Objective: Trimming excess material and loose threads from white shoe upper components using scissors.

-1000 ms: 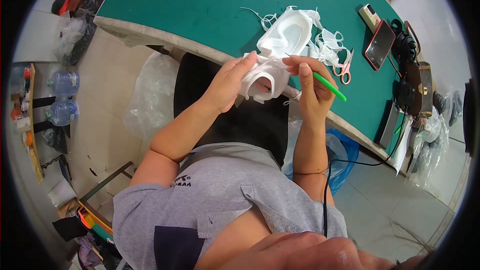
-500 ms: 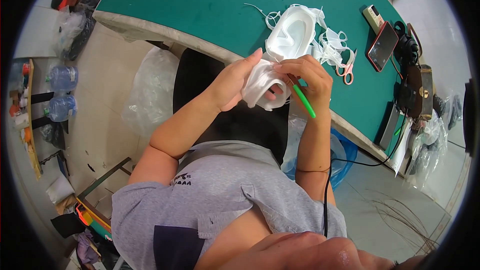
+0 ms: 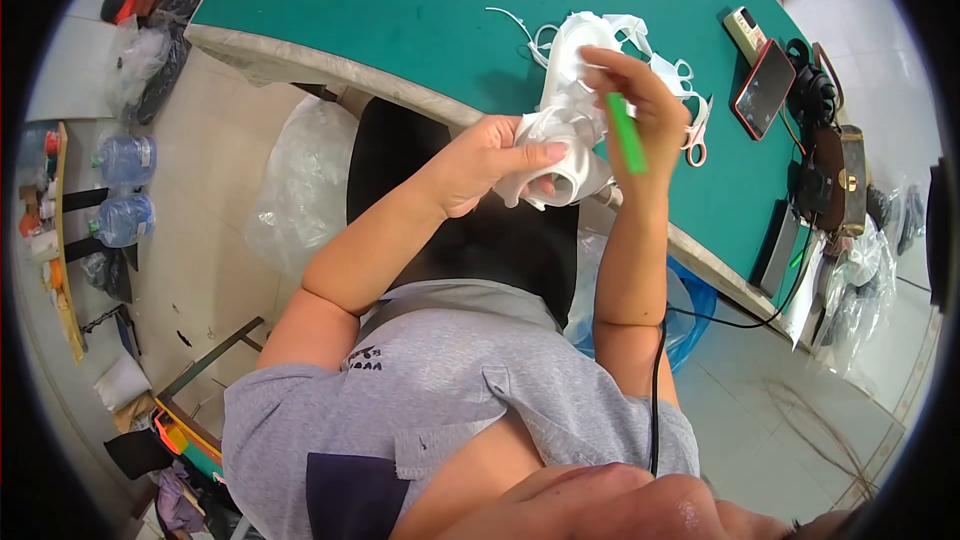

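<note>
"Which step's this?"
"Steadying, I'd say: the left hand (image 3: 486, 164), fingers pinching the white moulded piece (image 3: 583, 156) by the worktop (image 3: 380, 35) edge."
"Right hand (image 3: 648, 112)?"
"Blurred, fingers around a green-handled tool (image 3: 626, 135); next likely calls for a firm left hold."

Two hands (image 3: 468, 168) — one held white piece (image 3: 550, 126), one green tool (image 3: 627, 136) — one scissors (image 3: 696, 143), one phone (image 3: 764, 90), one beige remote (image 3: 743, 32)

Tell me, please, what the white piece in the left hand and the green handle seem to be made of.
White piece: perhaps silicone or soft plastic; smooth, slightly shiny, with rounded folds.
Green handle: likely plastic, from its even bright colour; blur hides its finish.
</note>
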### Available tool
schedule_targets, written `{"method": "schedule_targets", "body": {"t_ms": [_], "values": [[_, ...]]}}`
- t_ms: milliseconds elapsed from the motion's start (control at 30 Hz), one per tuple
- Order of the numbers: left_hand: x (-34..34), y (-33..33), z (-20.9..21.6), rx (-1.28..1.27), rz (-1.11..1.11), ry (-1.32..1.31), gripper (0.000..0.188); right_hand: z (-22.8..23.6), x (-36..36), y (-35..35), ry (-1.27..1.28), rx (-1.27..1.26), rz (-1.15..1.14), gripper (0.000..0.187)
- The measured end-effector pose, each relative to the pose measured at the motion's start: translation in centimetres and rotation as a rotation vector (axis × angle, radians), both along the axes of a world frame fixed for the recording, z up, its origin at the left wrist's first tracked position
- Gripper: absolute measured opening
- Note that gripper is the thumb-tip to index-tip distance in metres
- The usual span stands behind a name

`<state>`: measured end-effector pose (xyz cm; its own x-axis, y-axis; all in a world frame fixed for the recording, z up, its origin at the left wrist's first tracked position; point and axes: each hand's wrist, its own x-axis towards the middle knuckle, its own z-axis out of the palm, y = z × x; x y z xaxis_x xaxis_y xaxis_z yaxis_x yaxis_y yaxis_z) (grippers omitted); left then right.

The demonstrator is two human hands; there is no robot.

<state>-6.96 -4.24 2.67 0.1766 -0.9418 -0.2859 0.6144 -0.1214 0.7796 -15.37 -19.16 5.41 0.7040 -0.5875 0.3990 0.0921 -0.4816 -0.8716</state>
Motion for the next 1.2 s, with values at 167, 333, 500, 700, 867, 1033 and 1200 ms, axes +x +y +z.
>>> {"method": "schedule_targets", "body": {"t_ms": [167,333,500,700,867,1033,1200], "values": [[0.2,-0.5,0.1,-0.012,0.189,-0.003,0.022,-0.9,-4.1,0.8,-0.228,-0.028,-0.046,0.009],[-0.2,-0.7,0.6,-0.013,0.328,-0.053,0.022,-2.3,-5.5,2.5,-0.14,-0.121,0.066,0.01],[-0.9,-1.3,1.0,-0.038,0.403,-0.063,0.022,-2.3,-5.3,2.1,-0.158,-0.367,-0.026,0.01],[-1.0,-1.2,1.4,-0.016,0.369,-0.153,0.023,-2.6,-5.1,1.6,-0.168,-0.433,-0.018,0.014],[-1.0,-1.2,1.3,0.006,0.337,-0.201,0.026,-2.3,-5.1,1.5,-0.162,-0.455,0.009,0.016],[-0.9,-1.2,1.6,0.008,0.301,-0.253,0.028,-2.2,-5.0,1.3,-0.15,-0.487,0.051,0.017],[-0.6,-1.0,1.9,0.006,0.306,-0.245,0.026,-1.9,-4.8,1.3,-0.136,-0.506,0.056,0.018]]}}
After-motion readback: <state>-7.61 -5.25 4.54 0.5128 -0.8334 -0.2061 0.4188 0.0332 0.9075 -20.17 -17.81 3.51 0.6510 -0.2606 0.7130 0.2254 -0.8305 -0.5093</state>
